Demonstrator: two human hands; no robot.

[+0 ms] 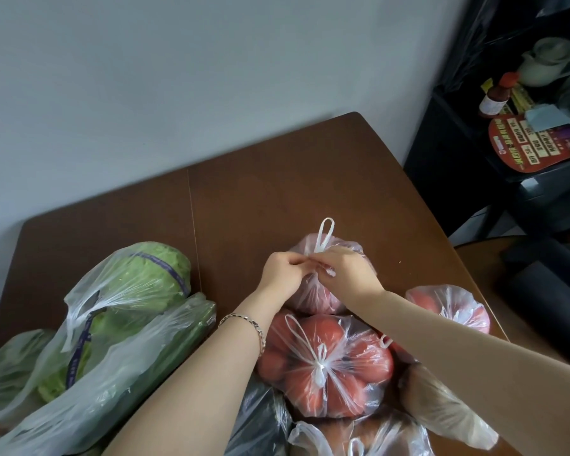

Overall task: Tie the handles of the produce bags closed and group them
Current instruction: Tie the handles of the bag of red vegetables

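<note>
Currently: knotting step, far bag (311, 299). The left hand (285, 271) and right hand (348, 269) meet at its neck, the fingers of both curled and pinched on the twisted handles. One handle loop (325, 232) stands free above the knuckles. Whether the knot is cinched cannot be told, as the hands hide it.

Position: the far bag sits on the table (277, 192), about midway across, touching the tomato bag (329, 366) that lies just nearer the person.

Next move, as judged: draw the handle ends apart to seat the knot, gently enough that the thin film does not tear, then slide the bag in with the tied ones.

Materials and shapes:
- Far bag: thin translucent film, pinkish over rounded red contents, pleated toward the neck.
- Tomato bag: same film, glossy and creased; round red fruit; handles tied in a white knot.
- Right bag (451, 307): small, red contents, neck gathered.
- Cabbage bag (129, 291): clear film, handles loose; pale green domed head with a purple band.
- Long bag (165, 350): dark green cylinder inside, apparently untied.
- Table: smooth, brown, rounded corners, one seam.
</note>
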